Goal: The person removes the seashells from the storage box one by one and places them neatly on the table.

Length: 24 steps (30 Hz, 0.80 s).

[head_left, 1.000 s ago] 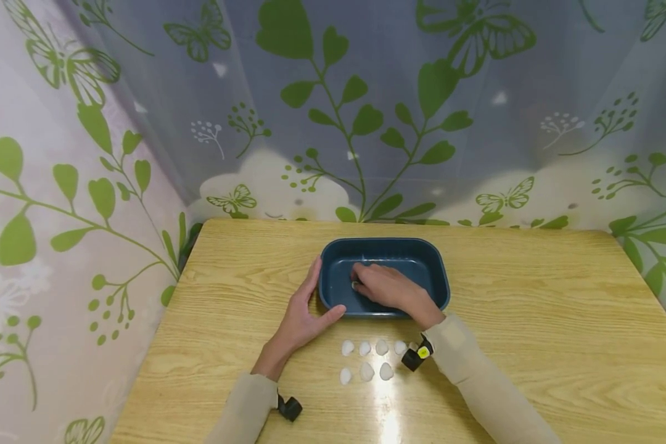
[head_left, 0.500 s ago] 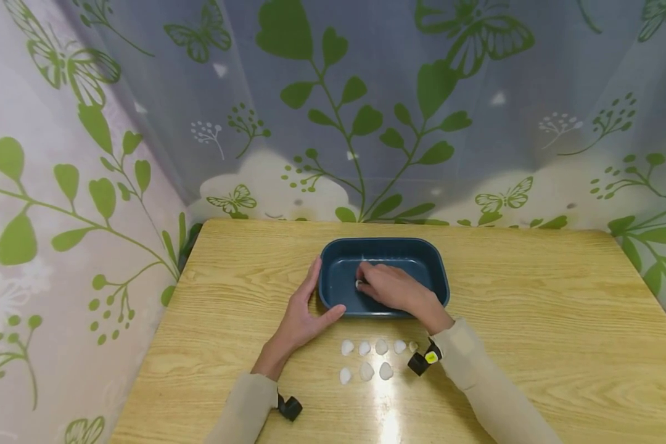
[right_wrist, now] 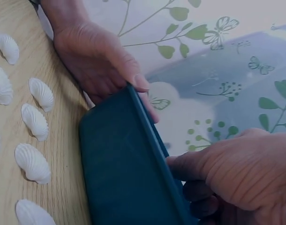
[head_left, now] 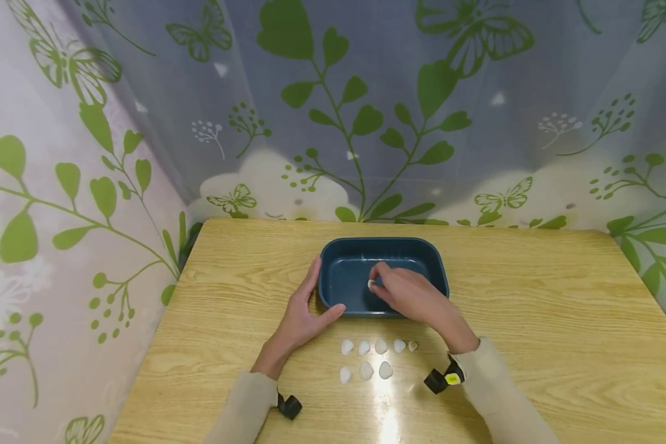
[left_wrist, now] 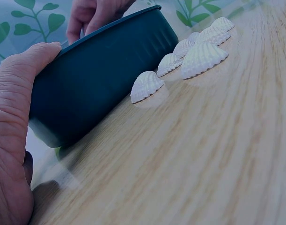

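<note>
A dark blue rectangular tub (head_left: 338, 302) stands on the wooden table. My left hand (head_left: 304, 316) rests against its left end, fingers straight along the wall and thumb at the front rim. Inside the tub, the fingertips of my right hand (head_left: 409, 295) pinch a small whitish seashell (head_left: 370, 284), mostly covered by the fingers. In front of the tub, ribbed white seashells (left_wrist: 204, 59) lie in two rows. The back row ends at the right with a smaller, yellowish shell (head_left: 413, 346); three shells, among them this white one (head_left: 345, 375), form the front row.
The wood-grain table (head_left: 544, 296) extends to both sides of the tub. Behind it and at the left hangs a curtain (head_left: 388, 154) printed with green leaves and butterflies. A black wrist camera (head_left: 436, 381) sits low beside the shells' right end.
My right hand has drawn to the right inside the tub with the shell between its fingertips, its wrist moving away from the shell rows. The left hand stays put.
</note>
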Available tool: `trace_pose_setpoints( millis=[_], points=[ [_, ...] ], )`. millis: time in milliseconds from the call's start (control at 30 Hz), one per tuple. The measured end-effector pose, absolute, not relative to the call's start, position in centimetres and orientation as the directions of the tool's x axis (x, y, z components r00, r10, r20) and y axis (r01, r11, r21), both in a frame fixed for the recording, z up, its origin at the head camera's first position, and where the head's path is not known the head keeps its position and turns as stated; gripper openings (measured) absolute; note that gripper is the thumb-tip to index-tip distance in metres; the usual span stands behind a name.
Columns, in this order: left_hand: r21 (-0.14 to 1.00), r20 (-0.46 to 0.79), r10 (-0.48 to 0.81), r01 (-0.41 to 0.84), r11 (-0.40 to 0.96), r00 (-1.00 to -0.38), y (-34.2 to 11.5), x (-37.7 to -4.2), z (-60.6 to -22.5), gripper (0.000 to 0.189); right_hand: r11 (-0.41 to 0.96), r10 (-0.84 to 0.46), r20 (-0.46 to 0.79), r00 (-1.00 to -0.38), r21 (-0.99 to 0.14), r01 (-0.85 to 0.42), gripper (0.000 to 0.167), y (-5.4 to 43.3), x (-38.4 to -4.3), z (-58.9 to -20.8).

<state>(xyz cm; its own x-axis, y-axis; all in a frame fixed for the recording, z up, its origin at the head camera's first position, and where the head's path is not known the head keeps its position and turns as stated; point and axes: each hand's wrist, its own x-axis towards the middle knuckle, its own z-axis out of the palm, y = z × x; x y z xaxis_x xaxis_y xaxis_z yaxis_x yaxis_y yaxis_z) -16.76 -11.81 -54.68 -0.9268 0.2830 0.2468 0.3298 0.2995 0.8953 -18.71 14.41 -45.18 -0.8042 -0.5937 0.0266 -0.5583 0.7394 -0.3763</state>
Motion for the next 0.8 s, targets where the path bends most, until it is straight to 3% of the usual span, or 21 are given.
trace_pose_setpoints(
  millis=[200, 433, 800],
  points=[
    [0.896, 0.247, 0.283, 0.330, 0.298, -0.927, -11.8, -16.6, -54.6, 0.106, 0.752, -0.575, 0.084, -0.814, -0.338, -0.566, 0.021, 15.7, -17.1, -44.6],
    [0.893, 0.245, 0.287, 0.330, 0.304, -0.926, -11.8, -16.6, -54.5, 0.105, 0.718, -0.591, 0.204, -0.780, -0.308, -0.624, 0.019, 17.5, -14.8, -44.5],
    [0.884, 0.259, 0.294, 0.349, 0.312, -0.920, -11.8, -16.7, -54.5, 0.105, 0.696, -0.587, 0.228, -0.777, -0.348, -0.628, 0.019, 19.5, -10.7, -44.9]
  ],
)
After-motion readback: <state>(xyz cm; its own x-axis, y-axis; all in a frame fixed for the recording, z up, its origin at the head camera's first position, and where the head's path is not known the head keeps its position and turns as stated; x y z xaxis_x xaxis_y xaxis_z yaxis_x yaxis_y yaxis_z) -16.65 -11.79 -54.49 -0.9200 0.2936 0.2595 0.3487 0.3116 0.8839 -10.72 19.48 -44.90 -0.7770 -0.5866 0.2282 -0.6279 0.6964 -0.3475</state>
